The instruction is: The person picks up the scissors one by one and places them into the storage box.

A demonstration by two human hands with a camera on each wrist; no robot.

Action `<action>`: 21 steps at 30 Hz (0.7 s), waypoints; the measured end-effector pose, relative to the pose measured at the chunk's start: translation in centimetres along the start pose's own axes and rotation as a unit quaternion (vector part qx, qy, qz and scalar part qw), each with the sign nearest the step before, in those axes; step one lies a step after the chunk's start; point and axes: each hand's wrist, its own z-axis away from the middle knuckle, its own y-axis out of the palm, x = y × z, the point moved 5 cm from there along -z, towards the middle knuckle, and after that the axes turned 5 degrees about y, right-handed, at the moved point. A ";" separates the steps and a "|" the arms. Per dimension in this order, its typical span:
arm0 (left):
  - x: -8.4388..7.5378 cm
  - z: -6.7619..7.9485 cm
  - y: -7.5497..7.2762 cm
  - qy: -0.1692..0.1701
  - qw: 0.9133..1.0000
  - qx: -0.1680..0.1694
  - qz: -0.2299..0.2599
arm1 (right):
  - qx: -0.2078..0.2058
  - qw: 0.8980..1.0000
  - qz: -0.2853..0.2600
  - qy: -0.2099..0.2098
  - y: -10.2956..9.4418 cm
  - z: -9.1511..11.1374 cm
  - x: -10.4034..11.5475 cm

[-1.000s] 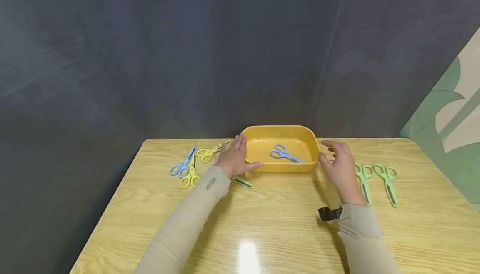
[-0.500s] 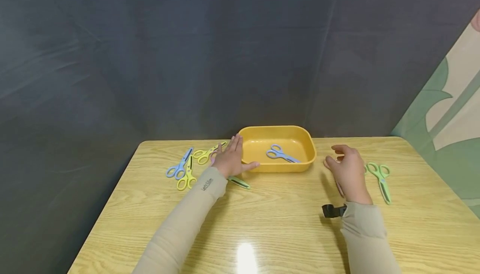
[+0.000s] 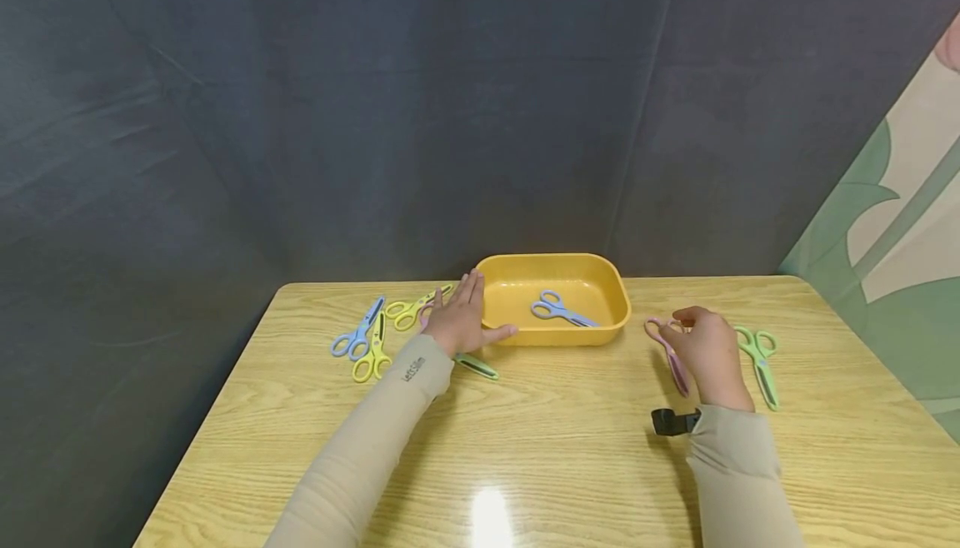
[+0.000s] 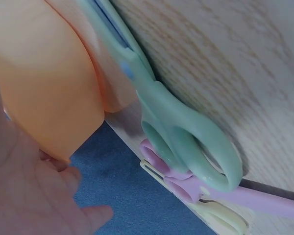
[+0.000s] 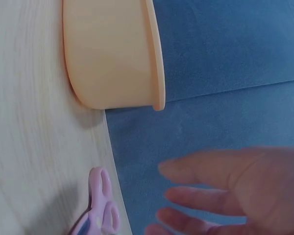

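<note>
Dark cloth (image 3: 450, 132) stands behind a wood-grain table (image 3: 562, 440). Yellow tray (image 3: 551, 337) at the table's far edge, near the middle. Left hand (image 3: 459, 321): laid on the tray's left end, fingers straight and spread, thumb pointing along the front side; nothing grasped. Right hand (image 3: 712, 356): right of the tray, fingers slightly bent and parted, holding nothing; right wrist view shows a gap between fingertips and the pink scissors (image 3: 672, 359). These lie on the table, between tray and hand. Blue scissors (image 3: 562, 311) lie inside the tray. Green scissors (image 3: 762, 365) just right of the right hand. Yellow scissors (image 3: 378, 348) left of the left hand.
</note>
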 end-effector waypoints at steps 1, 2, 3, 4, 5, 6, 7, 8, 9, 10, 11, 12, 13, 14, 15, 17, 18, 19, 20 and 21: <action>0.0 0.1 -0.1 0.000 1.000 0.000 0.000 | 0.003 1.000 0.006 0.002 0.0 0.0 -0.1; -0.1 0.2 -0.2 0.001 1.000 0.000 0.001 | 0.006 1.000 0.010 0.005 0.0 0.0 -0.2; -0.2 0.2 -0.3 0.002 1.000 -0.002 0.002 | 0.009 1.000 0.014 0.007 0.0 0.0 -0.2; -0.2 0.3 -0.4 0.003 1.000 -0.001 0.003 | 0.012 1.000 0.016 0.008 0.0 0.1 -0.3; -0.3 0.3 -0.4 0.004 1.000 -0.002 0.004 | 0.016 1.000 0.017 0.009 0.0 0.1 -0.3; -0.3 0.3 -0.5 0.004 1.000 -0.001 0.002 | 0.021 1.000 0.020 0.011 0.0 0.1 -0.4; -0.3 0.3 -0.4 0.004 1.000 0.001 0.002 | 0.026 0.999 0.023 0.013 0.0 0.1 -0.5; -0.3 0.2 -0.4 0.003 1.000 0.002 0.001 | 0.033 0.999 0.024 0.017 0.0 0.0 -0.6; -0.2 0.2 -0.3 0.002 1.000 0.003 0.001 | 0.041 0.999 0.027 0.023 0.1 0.0 -0.8; -0.2 0.1 -0.2 0.000 1.000 0.005 0.000 | 0.047 0.998 0.030 0.027 0.2 -0.1 -1.0; -0.2 0.1 -0.2 -0.002 1.000 0.006 -0.002 | 0.052 0.998 0.033 0.033 0.3 -0.1 -1.2; -0.2 0.0 -0.1 -0.003 1.000 0.006 -0.002 | 0.057 0.997 0.037 0.036 0.3 -0.2 -1.4; -0.2 0.0 -0.1 -0.003 1.000 0.005 0.000 | 0.061 0.997 0.039 0.037 0.4 -0.3 -1.5; -0.1 0.0 -0.2 -0.003 1.000 0.004 0.002 | 0.064 0.996 0.043 0.038 0.4 -0.3 -1.5; -0.1 0.0 -0.2 -0.003 1.000 0.004 0.002 | 0.067 0.996 0.045 0.039 0.4 -0.4 -1.7; -0.1 0.0 -0.1 -0.001 1.000 0.002 0.005 | 0.071 0.996 0.047 0.041 0.5 -0.4 -1.9; -0.1 0.0 -0.1 0.000 1.000 0.000 0.006 | 0.074 0.995 0.046 0.042 0.5 -0.4 -2.0; -0.1 0.0 -0.1 0.001 1.000 0.001 0.005 | 0.076 0.995 0.047 0.044 0.5 -0.4 -2.0; -0.1 0.0 -0.1 0.001 1.000 0.002 0.006 | 0.078 0.995 0.048 0.046 0.6 -0.4 -2.1; -0.1 0.0 -0.1 0.002 1.000 0.001 0.005 | 0.081 0.994 0.049 0.049 0.6 -0.5 -2.2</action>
